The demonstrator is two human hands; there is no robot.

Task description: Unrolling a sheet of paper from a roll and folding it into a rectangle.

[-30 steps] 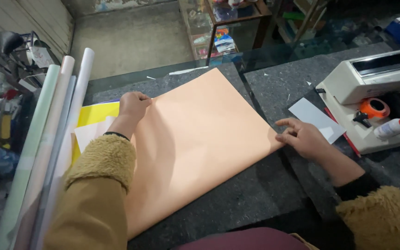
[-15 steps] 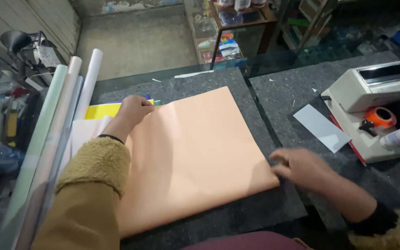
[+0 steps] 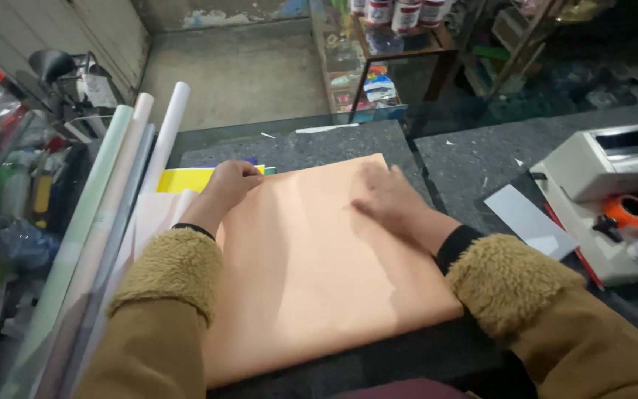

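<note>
Right hand (image 3: 389, 198) has shifted from the sheet's right edge up onto its face since the earlier frame; camera view has also swung a bit to the left.

Status now: peach paper sheet (image 3: 311, 273) lies flat on the dark grey table (image 3: 474, 159), far corner pointing away, near edge close to the person's body. Right hand rests palm-down on the upper-middle of the sheet, fingers spread and flat, slightly blurred. Left hand (image 3: 230, 181) sits at the sheet's upper-left edge, fingers curled down over it; cannot tell whether it pinches the edge or only presses it. Yellow sheet (image 3: 182, 179) shows from under that side, w/ paler paper below it.

Surroundings: paper rolls (image 3: 123, 214) lie along the left of the table, touching one another. White machine (image 3: 603, 174) stands at right, orange tape roll (image 3: 629, 210) on it. White card (image 3: 529, 220) lies between machine and sheet, apart from both.

Handling assessment: sheet looks light, thin, flexible, approx. card-weight at most; surface smooth, so likely to slide over the papers beneath. Creases easily if bent sharply. Best hold: an edge or corner, thumb under, w/ other palm flat on top to stop slip.
</note>
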